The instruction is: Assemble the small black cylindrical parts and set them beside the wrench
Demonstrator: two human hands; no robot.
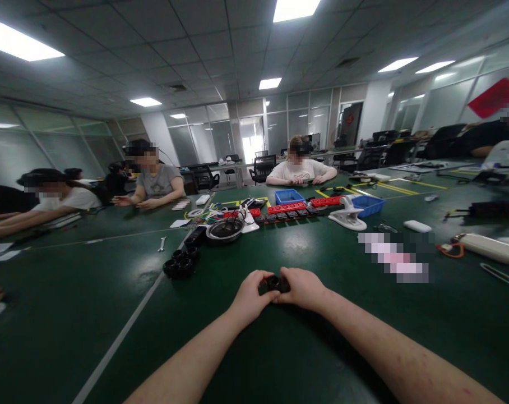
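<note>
Between my two hands, low over the green table [221,359], is a small black part [276,284] with a round opening on top. My left hand [253,296] grips it from the left, its thumb along the near side. On the other side, my right hand [301,288] holds the same part with its fingers curled round the right end. Both hands hide much of the part's outline. Left of them stands a cluster of several black round parts [181,262].
Behind my hands lie a round black tray [225,230], red blocks in a row [286,207], a white clamp stand [349,215] and blue bins [367,205]. A wrench [162,244] is at the left, a white cylinder [490,247] at the right. Several people sit around the table.
</note>
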